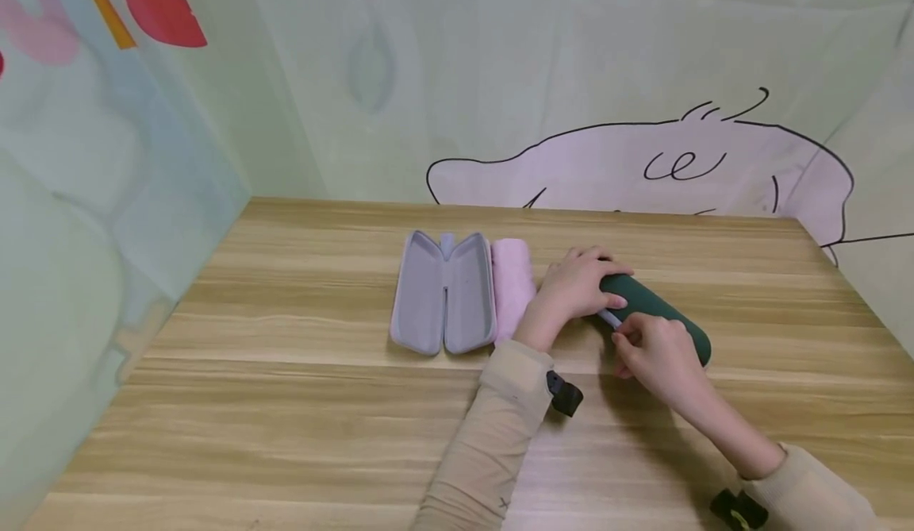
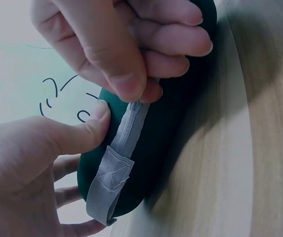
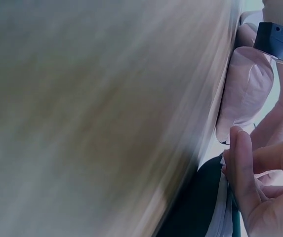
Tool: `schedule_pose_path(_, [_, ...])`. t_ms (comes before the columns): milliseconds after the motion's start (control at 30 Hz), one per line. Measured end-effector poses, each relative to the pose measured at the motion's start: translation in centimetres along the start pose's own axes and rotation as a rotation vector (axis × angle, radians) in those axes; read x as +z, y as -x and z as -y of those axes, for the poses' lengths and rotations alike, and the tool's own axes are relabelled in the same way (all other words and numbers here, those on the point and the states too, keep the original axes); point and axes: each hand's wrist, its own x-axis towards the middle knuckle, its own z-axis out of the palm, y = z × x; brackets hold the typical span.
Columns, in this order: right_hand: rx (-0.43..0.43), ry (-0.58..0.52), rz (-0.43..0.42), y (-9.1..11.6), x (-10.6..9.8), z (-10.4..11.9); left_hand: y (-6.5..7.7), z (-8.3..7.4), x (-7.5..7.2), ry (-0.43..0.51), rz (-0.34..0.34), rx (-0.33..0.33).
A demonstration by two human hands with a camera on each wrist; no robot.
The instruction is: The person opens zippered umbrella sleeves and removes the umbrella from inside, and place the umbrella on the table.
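A dark green zippered case (image 1: 653,305) lies slantwise on the right half of the table, its light grey zipper (image 2: 134,126) turned toward the person. My left hand (image 1: 577,281) grips its far left end, with the thumb on the near face and the other fingers round the end, beside a grey fabric tab (image 2: 112,170). Thumb and index finger of my right hand (image 1: 658,352) pinch at the zipper, at its pull; the pull itself is mostly hidden by the fingertips. The zipper looks closed along the stretch seen in the left wrist view.
A grey-lined case (image 1: 421,297) lies spread open left of the hands. Right against it is a rounded pink case (image 1: 512,281). The wooden table (image 1: 286,420) ends at a printed cloth backdrop (image 1: 464,63) behind and at the left.
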Motion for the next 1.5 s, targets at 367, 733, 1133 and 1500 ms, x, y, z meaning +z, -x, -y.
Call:
schedule_pose_path(367, [-0.011,0.01,-0.009,-0.5,0.1,0.1,-0.1,-0.1,-0.1,-0.008,0.005,0.001])
schedule_pose_path(733, [-0.002,-0.005,0.01,-0.9,0.3,0.5,0.0,-0.1,0.0,-0.01,0.01,-0.002])
schedule_pose_path(1133, [-0.044,0.0,-0.001,-1.4,0.6,0.5,-0.1,-0.1,0.0,-0.013,0.006,0.008])
schedule_pose_path(1500, [-0.045,-0.003,-0.001,-1.8,0.9,0.6,-0.1,0.0,-0.1,-0.03,0.008,0.005])
